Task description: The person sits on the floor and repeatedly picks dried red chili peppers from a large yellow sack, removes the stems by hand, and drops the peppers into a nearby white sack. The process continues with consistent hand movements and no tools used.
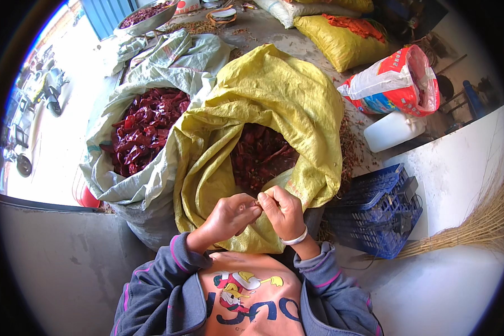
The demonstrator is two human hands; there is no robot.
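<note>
My left hand (237,214) and my right hand (281,210) meet over the near rim of a yellow woven sack (277,96). Fingertips of both pinch something small and brownish, possibly the stem end of a dried chili; most of it is hidden by the fingers. The right wrist wears a pale bangle. Whole dried red chilies (260,155) with stems lie inside the yellow sack, just beyond my hands. To its left stands a pale woven sack (105,113) with its mouth rolled back, full of glossy dark red chili pieces (149,126).
Right of the sacks are a blue plastic crate (374,210), a twig broom (466,227), a white plastic jug (395,130) and a red and white bag (403,84). Filled yellow sacks (336,42) and a metal pan (151,21) of chilies lie farther back.
</note>
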